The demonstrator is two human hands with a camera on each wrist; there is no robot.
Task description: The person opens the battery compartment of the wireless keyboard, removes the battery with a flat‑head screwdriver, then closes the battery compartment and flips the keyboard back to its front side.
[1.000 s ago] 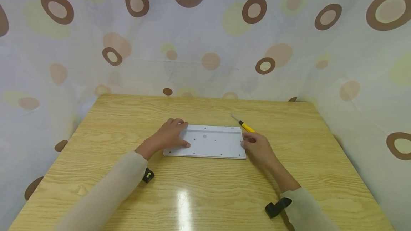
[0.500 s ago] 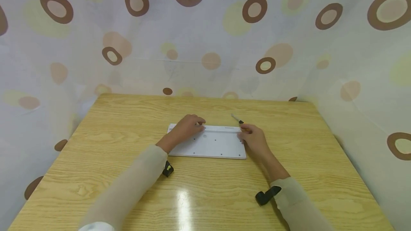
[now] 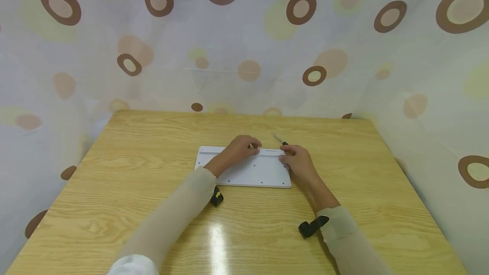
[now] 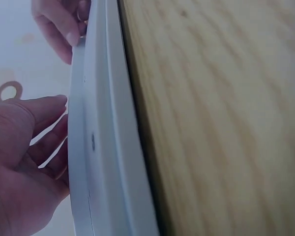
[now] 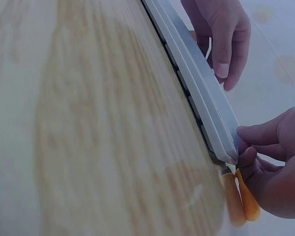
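A white keyboard (image 3: 248, 173) lies face down on the table, its back dotted with several small screws. In the right wrist view dark keys show under the keyboard's (image 5: 206, 105) edge. My right hand (image 3: 299, 162) pinches its far right corner between thumb and fingers. My left hand (image 3: 238, 150) reaches across the back, fingertips at the raised far edge, loosely bent and gripping nothing visible. The left wrist view has the left hand's (image 4: 24, 147) thumb right beside that ridge. A screwdriver (image 3: 279, 139) lies just beyond the right hand, which hides its handle in the head view.
The wooden table (image 3: 133, 207) reaches back to a patterned curtain (image 3: 244, 54), which also hangs along both sides. Light glares off the tabletop near the front. An orange screwdriver handle (image 5: 248, 199) shows below the keyboard corner in the right wrist view.
My left hand has slid rightward along the keyboard's far edge from its left end. My right hand has moved from the right side up to the far corner, covering the screwdriver handle.
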